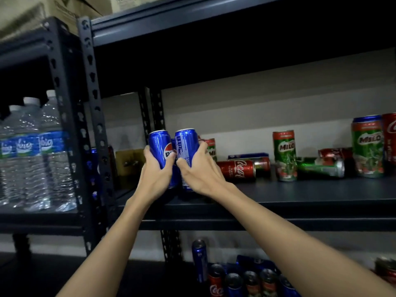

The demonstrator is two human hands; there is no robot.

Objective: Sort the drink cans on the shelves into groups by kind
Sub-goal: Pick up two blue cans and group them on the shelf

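My left hand (155,174) grips a blue Pepsi can (159,144), held upright at the left end of the dark shelf (300,194). Right beside it, my right hand (201,170) grips a second blue Pepsi can (186,144); the two cans touch. A third blue can shows partly between them. Further right on the shelf lie a red Coca-Cola can (236,169) and a green Milo can (321,167) on their sides. Upright Milo cans (285,155) (367,148) and a red Coca-Cola can (390,138) stand there too.
Water bottles (32,155) fill the rack to the left, behind a perforated black post (96,129). On the shelf below stand several mixed cans (233,279), with a tall blue one (199,258). Cardboard boxes (64,7) sit on top.
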